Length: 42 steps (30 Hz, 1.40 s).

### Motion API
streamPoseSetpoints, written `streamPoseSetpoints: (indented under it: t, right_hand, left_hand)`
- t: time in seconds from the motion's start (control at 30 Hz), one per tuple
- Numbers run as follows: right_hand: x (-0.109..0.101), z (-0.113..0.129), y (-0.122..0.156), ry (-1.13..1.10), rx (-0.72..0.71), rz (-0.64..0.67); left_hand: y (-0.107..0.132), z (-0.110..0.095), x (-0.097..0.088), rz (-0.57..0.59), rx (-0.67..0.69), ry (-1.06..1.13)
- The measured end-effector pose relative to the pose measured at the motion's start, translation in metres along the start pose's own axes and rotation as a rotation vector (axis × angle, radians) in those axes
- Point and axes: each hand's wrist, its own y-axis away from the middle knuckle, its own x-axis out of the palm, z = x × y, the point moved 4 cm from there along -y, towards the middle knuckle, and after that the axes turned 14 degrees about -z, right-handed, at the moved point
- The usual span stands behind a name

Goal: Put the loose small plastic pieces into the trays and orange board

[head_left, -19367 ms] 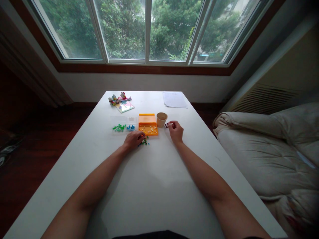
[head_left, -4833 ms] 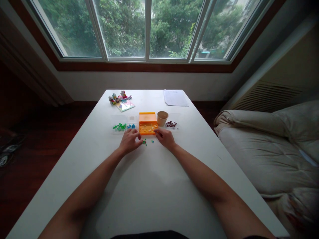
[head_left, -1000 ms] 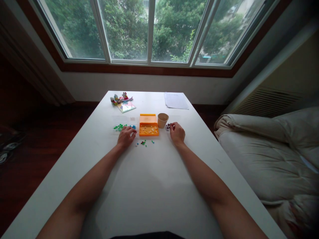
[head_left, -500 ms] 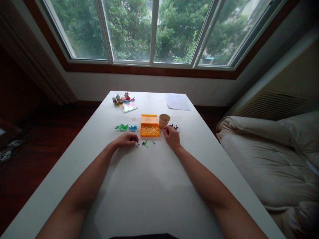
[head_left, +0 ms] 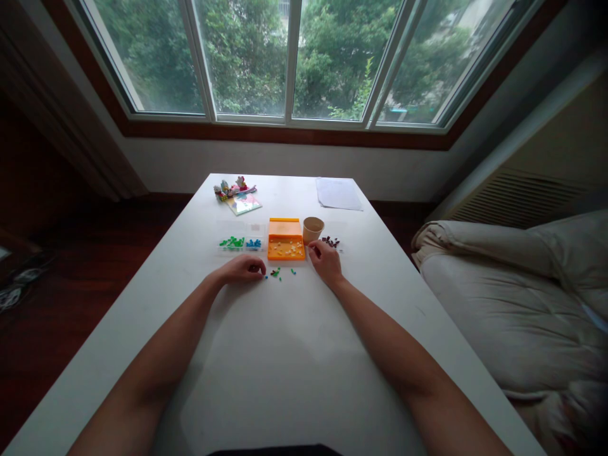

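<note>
My left hand [head_left: 246, 268] rests on the white table with its fingers curled together. At its fingertips lies a tiny blue piece [head_left: 266, 277]; whatever the fingers hold is too small to make out. A few small green and brown pieces [head_left: 275, 273] are loose just to the right. My right hand [head_left: 325, 259] has its fingers pinched at the right edge of an open orange box [head_left: 286, 258], in front of a brown paper cup [head_left: 313, 227]. White bits are scattered in the box. I cannot see what this pinch holds.
Clear trays hold green pieces [head_left: 232, 242], blue pieces [head_left: 253, 244] and dark brown pieces [head_left: 331, 241]. Small colourful figures [head_left: 234, 188], a shiny card [head_left: 244, 203] and white paper sheets [head_left: 339, 194] lie at the far end. A beige sofa [head_left: 513, 316] stands right.
My left hand has shifted slightly right toward the loose pieces, and a whitish bit by its fingertips no longer shows. The right hand has moved a little left toward the orange box.
</note>
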Motion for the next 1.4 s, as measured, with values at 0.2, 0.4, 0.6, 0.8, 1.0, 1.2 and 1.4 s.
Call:
streamPoseSetpoints:
  t: [0.2, 0.4, 0.6, 0.8, 1.0, 1.2, 1.4]
  right_hand:
    - [0.000, 0.004, -0.001, -0.039, -0.032, 0.031]
    - [-0.002, 0.007, 0.000, -0.040, -0.010, 0.063]
    - [0.002, 0.009, 0.001, -0.047, -0.052, 0.108]
    - [0.004, 0.010, 0.004, -0.071, -0.088, 0.141]
    - [0.004, 0.012, 0.005, -0.080, -0.103, 0.169]
    - [0.004, 0.011, 0.004, -0.082, -0.103, 0.175]
    - [0.004, 0.011, 0.004, -0.072, -0.104, 0.179]
  left_hand:
    - [-0.010, 0.000, 0.006, -0.223, 0.012, 0.012]
    - [-0.025, -0.008, 0.006, -0.556, -0.024, -0.118]
    - [-0.026, -0.008, 0.009, -0.656, -0.020, -0.168]
    - [-0.017, 0.003, 0.009, -0.498, -0.036, -0.146]
    - [-0.007, -0.004, 0.009, -0.082, 0.033, -0.030]
    - [-0.005, -0.011, 0.005, 0.010, 0.049, -0.026]
    - [-0.005, -0.019, 0.006, -0.014, 0.070, -0.020]
